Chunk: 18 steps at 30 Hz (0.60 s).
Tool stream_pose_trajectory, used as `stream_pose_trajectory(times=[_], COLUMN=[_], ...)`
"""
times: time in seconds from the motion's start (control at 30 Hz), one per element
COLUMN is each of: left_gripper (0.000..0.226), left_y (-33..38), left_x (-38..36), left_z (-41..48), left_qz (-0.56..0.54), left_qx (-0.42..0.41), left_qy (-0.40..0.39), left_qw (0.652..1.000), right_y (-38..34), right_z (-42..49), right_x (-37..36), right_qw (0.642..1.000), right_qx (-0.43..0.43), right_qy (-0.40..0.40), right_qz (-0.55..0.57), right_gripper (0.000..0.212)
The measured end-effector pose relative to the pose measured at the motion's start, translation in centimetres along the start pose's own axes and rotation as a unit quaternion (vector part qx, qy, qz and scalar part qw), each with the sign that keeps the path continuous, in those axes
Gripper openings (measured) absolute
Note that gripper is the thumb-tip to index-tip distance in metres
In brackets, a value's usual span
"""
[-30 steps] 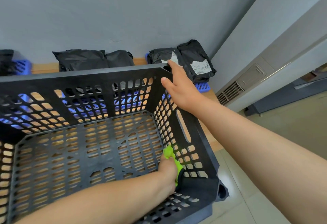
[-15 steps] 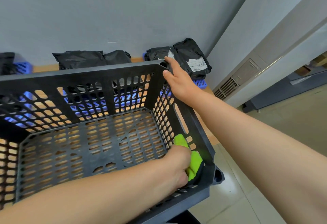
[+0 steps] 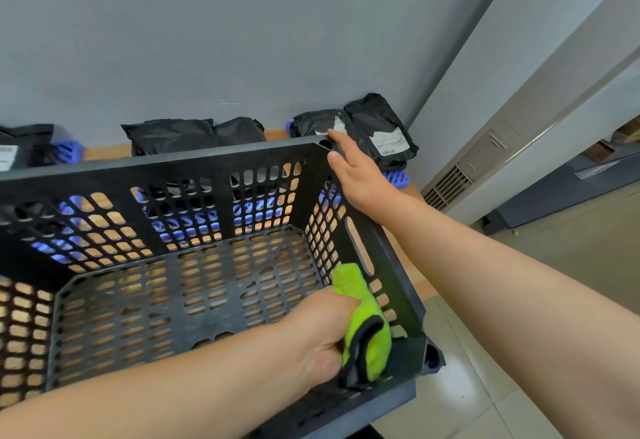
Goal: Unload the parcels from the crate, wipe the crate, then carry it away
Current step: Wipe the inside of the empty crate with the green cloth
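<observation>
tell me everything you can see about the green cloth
The cloth is lime green with a black trimmed edge, soft and fuzzy looking like microfibre. It is bunched up, not spread flat, in the grip of the left hand, which presses it against the inside of the crate at its near right corner.

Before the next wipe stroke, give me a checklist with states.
1. Crate empty of parcels: ok.
2. Parcels lie on the ledge behind it: ok.
3. Left hand grips the cloth against the crate's right wall: ok.
4. Right hand rests on the far right corner: ok.
5. Inside wiped clean: cannot tell.
6. Crate's footing: cannot tell, underside hidden.
</observation>
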<state>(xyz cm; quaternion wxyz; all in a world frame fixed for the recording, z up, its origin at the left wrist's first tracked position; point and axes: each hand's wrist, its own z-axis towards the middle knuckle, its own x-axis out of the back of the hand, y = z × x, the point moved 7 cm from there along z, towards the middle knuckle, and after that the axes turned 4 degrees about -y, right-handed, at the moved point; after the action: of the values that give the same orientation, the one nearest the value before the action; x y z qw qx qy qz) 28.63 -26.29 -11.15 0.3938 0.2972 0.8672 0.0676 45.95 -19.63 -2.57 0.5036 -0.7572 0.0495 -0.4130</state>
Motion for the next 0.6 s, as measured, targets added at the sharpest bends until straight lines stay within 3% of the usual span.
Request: stream_pose_trajectory(times=[0.07, 0.1, 0.17, 0.23, 0.37, 0.47, 0.6], left_gripper=[0.019, 0.023, 0.035, 0.055, 0.073, 0.078, 0.089], left_y=[2.3, 4.2, 7.3, 9.0, 8.1, 6.7, 6.0], left_x=[2.5, 3.2, 3.4, 2.4, 0.5, 0.3, 0.6], left_z=[0.6, 0.7, 0.6, 0.5, 2.0, 3.3, 3.8], left_qz=[0.120, 0.194, 0.327, 0.461, 0.613, 0.643, 0.648], left_qx=[-0.084, -0.148, -0.271, -0.353, -0.424, -0.454, -0.479], left_qy=[0.078, 0.115, 0.132, 0.118, 0.075, 0.077, 0.072], left_qw=[0.986, 0.963, 0.896, 0.806, 0.662, 0.612, 0.589], right_y=[0.2, 0.2, 0.5, 0.6, 0.8, 0.9, 0.8], right_z=[0.1, 0.2, 0.4, 0.5, 0.6, 0.6, 0.5], right_x=[0.0, 0.1, 0.2, 0.3, 0.3, 0.4, 0.3], right_qw=[1.000, 1.000, 1.000, 1.000, 0.999, 0.999, 0.999], right_qx=[0.000, 0.000, 0.000, 0.002, 0.008, 0.006, 0.007], right_qy=[0.002, 0.004, 0.013, 0.020, 0.032, 0.036, 0.031], right_qz=[0.008, 0.009, 0.016, 0.020, 0.017, 0.024, 0.033], right_gripper=[0.045, 0.044, 0.043, 0.043, 0.042, 0.041, 0.041])
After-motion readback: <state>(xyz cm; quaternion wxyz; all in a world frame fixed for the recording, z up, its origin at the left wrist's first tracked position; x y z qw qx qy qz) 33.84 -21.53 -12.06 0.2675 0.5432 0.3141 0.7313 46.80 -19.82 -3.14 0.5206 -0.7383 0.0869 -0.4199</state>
